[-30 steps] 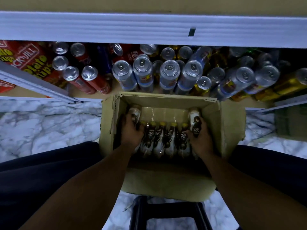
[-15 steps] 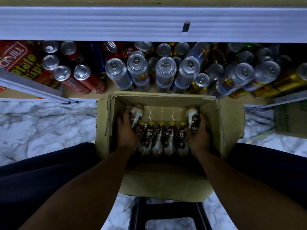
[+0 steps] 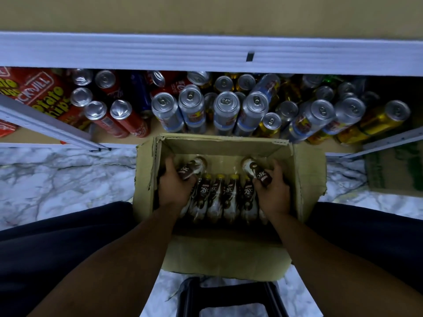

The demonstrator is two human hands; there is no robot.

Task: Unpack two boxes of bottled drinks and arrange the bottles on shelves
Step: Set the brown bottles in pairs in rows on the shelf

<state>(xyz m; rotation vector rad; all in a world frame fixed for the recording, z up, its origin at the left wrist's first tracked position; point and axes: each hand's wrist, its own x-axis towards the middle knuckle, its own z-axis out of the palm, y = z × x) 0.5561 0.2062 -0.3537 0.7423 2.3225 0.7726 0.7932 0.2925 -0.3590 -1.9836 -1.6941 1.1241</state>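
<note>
The left hand (image 3: 175,187) is wrapping its fingers round a brown-and-white bottle (image 3: 192,168) at the left end of the carton, clamping it at the label while the bottle is lying tilted, its free end pointing far and toward the middle. The right hand (image 3: 273,191) is doing the same with a second bottle (image 3: 254,171) at the right end, fingers curled tightly round the dark label, free end leaning far and left. Between the two hands a row of yellow-capped bottles (image 3: 219,197) is standing upright side by side, touching one another, under glossy plastic wrap. All of them are sitting inside an open cardboard box (image 3: 306,175) whose flaps are folding outward; the box is resting on a marble-patterned floor (image 3: 57,179) between the person's dark trouser legs (image 3: 68,236). Just beyond the far wall of the box, a low shelf (image 3: 206,51) with a pale front edge is holding crowded drink cans (image 3: 225,110), silver and blue in the middle, gold to the right, and red tubes (image 3: 123,117) with a red potato-chips pack (image 3: 39,92) to the left. A green-printed carton (image 3: 393,170) is lying at the right, and a black stool (image 3: 229,298) is showing at the near edge.
</note>
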